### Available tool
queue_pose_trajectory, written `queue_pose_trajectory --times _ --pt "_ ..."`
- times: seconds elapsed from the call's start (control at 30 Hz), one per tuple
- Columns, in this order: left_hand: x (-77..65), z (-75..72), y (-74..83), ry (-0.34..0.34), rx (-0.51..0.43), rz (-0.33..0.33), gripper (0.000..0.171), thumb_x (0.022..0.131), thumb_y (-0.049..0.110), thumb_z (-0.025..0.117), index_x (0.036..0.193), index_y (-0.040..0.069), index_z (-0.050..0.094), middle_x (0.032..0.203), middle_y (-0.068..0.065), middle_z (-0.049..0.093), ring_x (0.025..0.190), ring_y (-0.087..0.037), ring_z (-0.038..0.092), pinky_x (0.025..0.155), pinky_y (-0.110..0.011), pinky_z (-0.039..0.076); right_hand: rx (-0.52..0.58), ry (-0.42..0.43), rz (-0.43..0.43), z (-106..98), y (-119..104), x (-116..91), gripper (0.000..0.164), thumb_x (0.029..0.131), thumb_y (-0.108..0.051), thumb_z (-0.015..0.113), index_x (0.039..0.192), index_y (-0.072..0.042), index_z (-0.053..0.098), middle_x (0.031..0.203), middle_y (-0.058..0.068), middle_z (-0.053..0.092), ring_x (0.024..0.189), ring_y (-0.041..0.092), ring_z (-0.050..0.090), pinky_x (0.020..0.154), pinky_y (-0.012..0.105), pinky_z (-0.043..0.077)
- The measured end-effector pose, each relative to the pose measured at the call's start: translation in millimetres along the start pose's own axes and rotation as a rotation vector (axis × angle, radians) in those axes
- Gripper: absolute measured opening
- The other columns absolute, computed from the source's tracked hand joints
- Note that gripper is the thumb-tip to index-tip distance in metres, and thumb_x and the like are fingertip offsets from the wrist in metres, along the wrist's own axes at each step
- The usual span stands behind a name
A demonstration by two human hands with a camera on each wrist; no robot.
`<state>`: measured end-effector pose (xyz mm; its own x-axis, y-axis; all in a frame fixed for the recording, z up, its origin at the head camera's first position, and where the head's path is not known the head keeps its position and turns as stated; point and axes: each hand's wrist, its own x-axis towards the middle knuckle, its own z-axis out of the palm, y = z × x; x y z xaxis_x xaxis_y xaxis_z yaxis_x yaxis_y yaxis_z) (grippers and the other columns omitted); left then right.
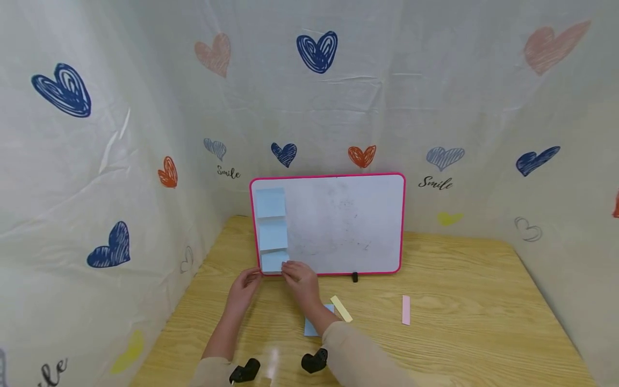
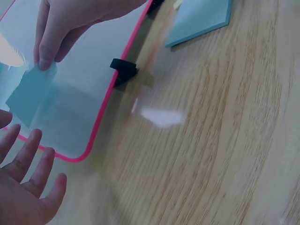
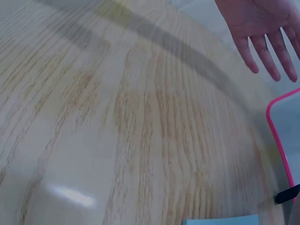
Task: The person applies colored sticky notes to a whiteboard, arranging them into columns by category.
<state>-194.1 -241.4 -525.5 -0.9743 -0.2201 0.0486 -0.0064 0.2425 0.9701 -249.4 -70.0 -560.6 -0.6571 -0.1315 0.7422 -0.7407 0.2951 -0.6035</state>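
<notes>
- The right hand (image 1: 301, 277) presses its fingertips (image 2: 46, 61) on the top corner of the lowest blue sticky note (image 2: 29, 93), at the bottom left corner of the whiteboard (image 1: 338, 226). The fingers are bent down onto the paper; they touch it and do not grip it.
- The left hand (image 1: 245, 287) hovers just beside the board's left edge with its fingers spread and straight, palm showing in the right wrist view, holding nothing.
- That lowest note sits under two more blue notes (image 1: 271, 203) stuck in a column down the board's left side.
- The note looks light, thin and floppy, and it creases easily. It probably sticks only along one glued strip, so it is best pressed flat along that strip, or lifted by a free corner.
- The board has a pink frame and stands tilted on small black feet (image 2: 123, 70) at the back of the wooden bench (image 1: 459, 333). A hard push might well tip or slide it.
- A blue pad of notes (image 2: 199, 18) lies on the bench near the right forearm.
- A yellow strip (image 1: 341, 308) lies just beside the pad, and a pink strip (image 1: 405, 310) lies farther right.
- A white cloth printed with hearts (image 1: 316, 51) hangs behind and to both sides.
</notes>
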Motion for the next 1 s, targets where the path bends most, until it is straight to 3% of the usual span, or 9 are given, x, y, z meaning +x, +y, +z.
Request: queue_pose_trajectory --times 0.1,0.33,0.73,0.87,1.0 --pt "-0.2 -2.5 -1.1 0.025 -0.005 0.014 0.031 0.097 0.004 0.056 0.124 -0.012 0.054 0.115 -0.028 0.061 0.098 -0.011 0.059 0.083 -0.020 0.044 -0.002 0.021 0.020 5 1 -2 0.014 0.075 0.005 0.079 0.089 0.003 0.077 0.096 0.009 0.074 0.095 0.026 0.069 0.086 0.034 0.052" --pt "-0.4 -7.7 -3.2 0.063 0.024 0.031 0.029 0.097 0.004 0.055 0.123 -0.009 0.057 0.113 -0.025 0.063 0.096 -0.010 0.059 0.083 -0.021 0.044 0.006 0.047 0.061 14 3 -4 0.015 0.074 0.005 0.079 0.089 0.004 0.077 0.095 0.011 0.074 0.094 0.027 0.069 0.085 0.035 0.053" --pt "0.0 -7.7 1.1 0.050 0.011 0.048 0.029 0.098 0.003 0.055 0.122 -0.012 0.055 0.114 -0.027 0.061 0.097 -0.013 0.057 0.084 -0.021 0.044 -0.009 0.061 0.195 25 7 -2 0.014 0.074 0.003 0.080 0.089 0.001 0.078 0.089 0.008 0.074 0.086 0.024 0.069 0.081 0.032 0.054" --pt "2.3 -7.2 0.1 0.046 0.032 0.030 0.030 0.099 0.006 0.054 0.125 -0.010 0.055 0.117 -0.025 0.060 0.100 -0.017 0.057 0.086 -0.023 0.044 0.035 0.043 0.257 25 7 -1 0.014 0.074 0.004 0.080 0.087 0.001 0.078 0.087 0.009 0.073 0.085 0.025 0.068 0.078 0.031 0.054" --pt "9.1 -6.4 -2.4 0.041 0.057 0.013 0.032 0.099 0.011 0.055 0.126 -0.006 0.057 0.121 -0.021 0.060 0.107 -0.023 0.055 0.091 -0.034 0.044 0.080 -0.015 0.357 22 5 2 0.013 0.074 0.001 0.081 0.087 -0.001 0.079 0.087 0.007 0.072 0.087 0.024 0.064 0.079 0.029 0.053"
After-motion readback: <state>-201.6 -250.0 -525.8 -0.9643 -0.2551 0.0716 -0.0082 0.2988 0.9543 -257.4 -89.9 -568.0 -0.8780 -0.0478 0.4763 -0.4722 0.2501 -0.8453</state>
